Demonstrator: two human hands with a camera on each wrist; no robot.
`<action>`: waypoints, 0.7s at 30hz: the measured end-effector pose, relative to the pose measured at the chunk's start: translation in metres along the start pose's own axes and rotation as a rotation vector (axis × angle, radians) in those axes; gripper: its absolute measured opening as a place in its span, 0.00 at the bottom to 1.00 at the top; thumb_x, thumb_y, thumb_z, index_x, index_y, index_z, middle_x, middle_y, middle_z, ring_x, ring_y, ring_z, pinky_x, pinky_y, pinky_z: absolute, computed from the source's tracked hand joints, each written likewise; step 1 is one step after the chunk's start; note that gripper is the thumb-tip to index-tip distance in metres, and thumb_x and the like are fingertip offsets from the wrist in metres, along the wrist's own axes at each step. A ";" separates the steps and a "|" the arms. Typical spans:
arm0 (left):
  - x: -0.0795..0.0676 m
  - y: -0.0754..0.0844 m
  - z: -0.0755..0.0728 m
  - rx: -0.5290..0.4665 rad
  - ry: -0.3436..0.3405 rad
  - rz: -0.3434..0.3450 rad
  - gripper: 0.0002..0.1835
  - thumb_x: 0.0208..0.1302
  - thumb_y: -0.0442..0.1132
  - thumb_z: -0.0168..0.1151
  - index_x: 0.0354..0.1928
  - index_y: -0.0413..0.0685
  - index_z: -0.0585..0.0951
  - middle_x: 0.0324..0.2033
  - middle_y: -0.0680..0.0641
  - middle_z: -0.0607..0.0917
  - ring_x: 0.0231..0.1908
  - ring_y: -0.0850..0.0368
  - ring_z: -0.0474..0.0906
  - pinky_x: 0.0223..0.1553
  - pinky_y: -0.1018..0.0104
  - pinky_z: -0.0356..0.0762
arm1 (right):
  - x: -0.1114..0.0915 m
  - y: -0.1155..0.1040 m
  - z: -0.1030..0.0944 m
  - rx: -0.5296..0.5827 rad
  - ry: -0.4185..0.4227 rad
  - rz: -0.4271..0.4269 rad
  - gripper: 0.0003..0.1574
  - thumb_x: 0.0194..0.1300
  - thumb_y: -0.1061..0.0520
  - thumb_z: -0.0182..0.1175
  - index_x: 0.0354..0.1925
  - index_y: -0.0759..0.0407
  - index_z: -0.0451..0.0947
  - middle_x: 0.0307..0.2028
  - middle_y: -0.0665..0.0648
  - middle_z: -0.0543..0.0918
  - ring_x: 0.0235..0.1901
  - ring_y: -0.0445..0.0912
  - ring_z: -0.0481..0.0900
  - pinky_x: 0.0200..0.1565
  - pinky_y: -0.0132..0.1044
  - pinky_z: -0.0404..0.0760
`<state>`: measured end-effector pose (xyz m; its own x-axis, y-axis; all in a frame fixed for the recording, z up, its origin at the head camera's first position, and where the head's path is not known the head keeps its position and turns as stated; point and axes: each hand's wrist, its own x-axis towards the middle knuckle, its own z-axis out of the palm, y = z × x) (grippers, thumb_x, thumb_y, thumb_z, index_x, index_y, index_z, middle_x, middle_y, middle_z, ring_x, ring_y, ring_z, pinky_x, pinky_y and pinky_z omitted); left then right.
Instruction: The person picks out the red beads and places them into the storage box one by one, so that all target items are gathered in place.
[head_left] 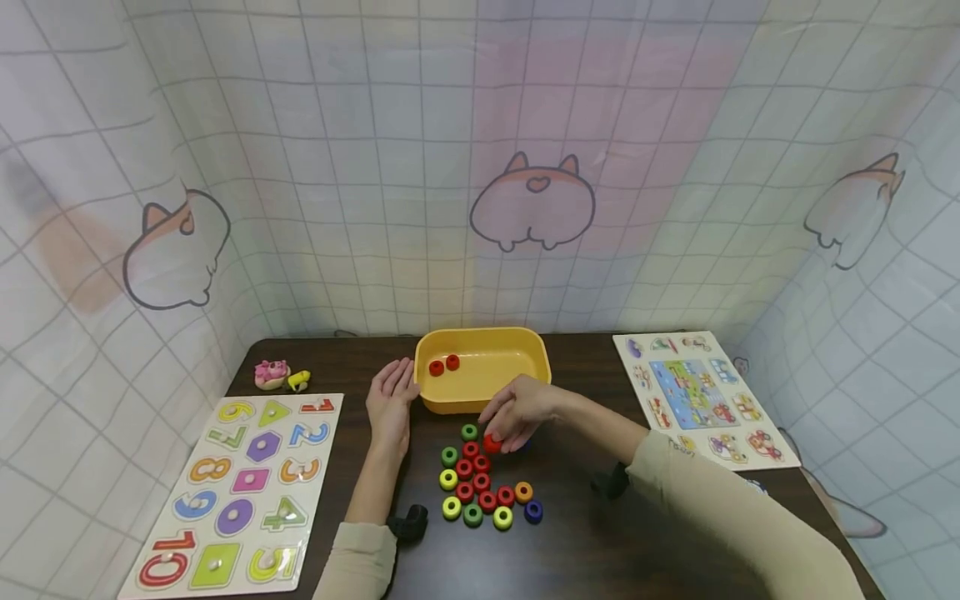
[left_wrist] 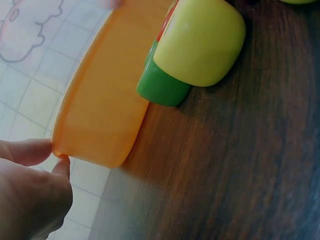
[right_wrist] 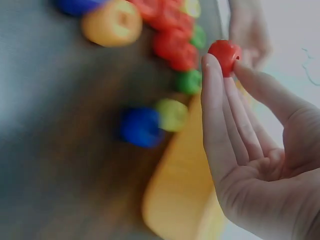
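My left hand (head_left: 390, 404) is at the left end of a yellow plastic tub (head_left: 498, 371), its thumb and a finger pinching the rim at the corner in the left wrist view. Two red beads (head_left: 437, 367) lie inside the tub. Between thumb and fingertips, my right hand (head_left: 517, 408) pinches another red bead (right_wrist: 225, 56), held up just in front of the tub. Below it, loose beads lie on the table: several red ones (head_left: 481, 482), plus green (head_left: 472, 514), yellow (head_left: 502, 518), orange (head_left: 523, 492) and blue (head_left: 533, 511) ones.
A number puzzle board (head_left: 247, 500) covers the table's left side. On the right lies a picture puzzle board (head_left: 633, 350). Small pink (head_left: 271, 374) and yellow (head_left: 298, 381) toys sit at the back left. A patterned curtain (head_left: 375, 208) hangs behind the dark table (head_left: 585, 550).
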<state>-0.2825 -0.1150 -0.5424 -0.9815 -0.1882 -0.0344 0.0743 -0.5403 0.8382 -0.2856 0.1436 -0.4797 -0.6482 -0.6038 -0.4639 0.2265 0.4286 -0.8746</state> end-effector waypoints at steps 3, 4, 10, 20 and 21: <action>0.000 -0.001 -0.001 -0.001 0.000 -0.005 0.33 0.61 0.15 0.52 0.68 0.38 0.60 0.68 0.34 0.65 0.69 0.47 0.65 0.66 0.57 0.65 | 0.007 -0.021 -0.014 -0.010 0.030 -0.018 0.25 0.58 0.68 0.67 0.55 0.67 0.78 0.41 0.63 0.87 0.37 0.62 0.86 0.43 0.59 0.82; 0.000 -0.001 -0.001 -0.002 -0.002 -0.006 0.34 0.61 0.15 0.52 0.68 0.38 0.60 0.69 0.35 0.65 0.69 0.47 0.64 0.66 0.57 0.65 | 0.010 -0.028 -0.018 -0.007 0.048 -0.019 0.25 0.59 0.68 0.66 0.55 0.67 0.78 0.41 0.63 0.87 0.37 0.62 0.86 0.44 0.58 0.82; 0.003 -0.009 -0.009 0.003 0.009 0.018 0.32 0.62 0.16 0.53 0.68 0.41 0.62 0.69 0.36 0.66 0.68 0.49 0.66 0.66 0.55 0.65 | 0.044 -0.055 -0.042 0.007 0.149 -0.011 0.25 0.62 0.66 0.65 0.57 0.66 0.77 0.43 0.63 0.87 0.42 0.63 0.85 0.51 0.60 0.78; 0.006 -0.017 -0.009 0.025 0.009 0.053 0.31 0.63 0.17 0.53 0.67 0.42 0.63 0.67 0.38 0.68 0.66 0.52 0.69 0.66 0.55 0.66 | 0.103 -0.043 -0.055 0.005 0.342 0.022 0.23 0.61 0.71 0.63 0.55 0.71 0.78 0.45 0.71 0.84 0.46 0.68 0.82 0.51 0.59 0.80; 0.007 -0.017 -0.007 0.024 0.010 0.055 0.31 0.63 0.17 0.53 0.67 0.42 0.63 0.67 0.38 0.68 0.66 0.52 0.69 0.66 0.56 0.66 | 0.106 -0.041 -0.056 -0.003 0.372 0.019 0.22 0.60 0.71 0.63 0.54 0.71 0.79 0.44 0.71 0.85 0.45 0.68 0.82 0.50 0.58 0.81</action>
<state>-0.2893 -0.1132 -0.5609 -0.9742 -0.2254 0.0072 0.1240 -0.5088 0.8519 -0.4043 0.0995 -0.4855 -0.8640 -0.3103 -0.3965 0.2395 0.4394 -0.8658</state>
